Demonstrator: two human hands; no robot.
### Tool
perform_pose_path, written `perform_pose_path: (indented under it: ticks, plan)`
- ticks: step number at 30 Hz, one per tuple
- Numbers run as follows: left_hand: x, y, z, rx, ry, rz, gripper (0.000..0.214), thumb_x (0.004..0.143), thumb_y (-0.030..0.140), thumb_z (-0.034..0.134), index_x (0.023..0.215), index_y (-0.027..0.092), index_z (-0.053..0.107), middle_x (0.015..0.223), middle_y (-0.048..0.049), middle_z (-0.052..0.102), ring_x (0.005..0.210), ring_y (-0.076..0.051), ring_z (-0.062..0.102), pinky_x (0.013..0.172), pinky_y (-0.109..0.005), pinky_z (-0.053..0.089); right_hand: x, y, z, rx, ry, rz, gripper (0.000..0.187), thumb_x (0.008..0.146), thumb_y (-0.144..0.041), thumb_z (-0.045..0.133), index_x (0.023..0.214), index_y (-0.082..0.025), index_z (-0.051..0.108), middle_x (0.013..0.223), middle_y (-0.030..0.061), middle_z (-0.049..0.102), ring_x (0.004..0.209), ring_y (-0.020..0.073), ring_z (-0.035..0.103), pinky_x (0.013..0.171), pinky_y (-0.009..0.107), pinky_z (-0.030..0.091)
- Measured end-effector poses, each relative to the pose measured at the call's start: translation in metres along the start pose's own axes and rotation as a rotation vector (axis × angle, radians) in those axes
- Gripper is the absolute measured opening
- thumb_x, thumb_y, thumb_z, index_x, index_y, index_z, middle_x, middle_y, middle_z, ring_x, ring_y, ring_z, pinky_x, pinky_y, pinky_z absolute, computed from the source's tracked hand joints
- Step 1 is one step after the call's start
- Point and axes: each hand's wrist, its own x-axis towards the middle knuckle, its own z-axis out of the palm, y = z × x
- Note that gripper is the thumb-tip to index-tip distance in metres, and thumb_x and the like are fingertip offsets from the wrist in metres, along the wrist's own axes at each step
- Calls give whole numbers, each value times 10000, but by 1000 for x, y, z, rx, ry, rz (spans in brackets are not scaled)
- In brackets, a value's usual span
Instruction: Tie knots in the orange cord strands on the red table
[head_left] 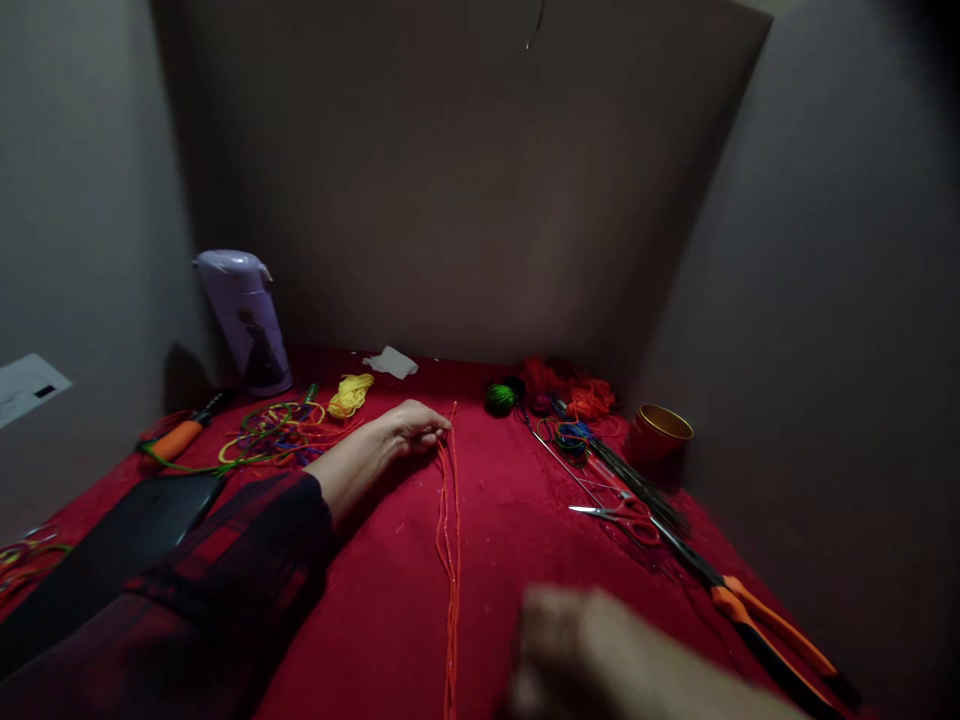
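Note:
Several orange cords lie stretched lengthwise down the middle of the red cloth. My left hand reaches forward, its fingers curled together and pressed on the far end of the cords. My right hand is close to the camera at the bottom, just right of the near end of the cords. It is smeared by motion and its fingers cannot be made out.
Red-handled scissors, thin metal rods, orange-handled pliers and a red cup lie right. Green, orange and yellow yarn, coloured cord loops, a purple jug and a dark sheet sit left and back.

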Motion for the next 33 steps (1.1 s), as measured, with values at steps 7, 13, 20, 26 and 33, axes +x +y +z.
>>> perform_pose_path:
  ticks: [7,13,20,26,33]
  plan:
    - [-6,-8,11,36,122,85,201,689,101,553,504,109,476,370,41,409,293,-20,303,334,-163,179,148,59,-56,686,533,174,250,877,-177,370,645,-149,461,540,15,522,442,89,497,456,192,418]
    - [-2,-18,22,111,191,195,199,694,91,477,501,136,475,342,38,405,275,-47,277,339,-200,168,201,60,-44,707,433,192,329,889,-265,383,611,-132,498,491,28,533,375,84,474,333,163,333]
    - [11,-36,31,274,420,332,215,689,132,499,475,145,485,438,9,457,430,-88,404,464,-222,293,215,83,-39,538,531,222,323,823,-270,461,523,-164,405,367,-76,314,290,34,256,306,167,161]
    - [1,-42,38,534,570,387,148,733,168,494,659,143,619,728,-97,636,709,-170,557,642,-254,378,208,84,-40,428,528,246,312,757,-292,531,507,-174,386,371,-76,301,319,41,266,341,186,152]
    - [-9,-41,39,683,576,382,201,770,180,455,785,149,654,817,-150,661,806,-219,602,697,-279,398,208,86,-41,406,514,273,315,733,-308,557,498,-173,395,369,-69,317,319,42,268,350,199,142]
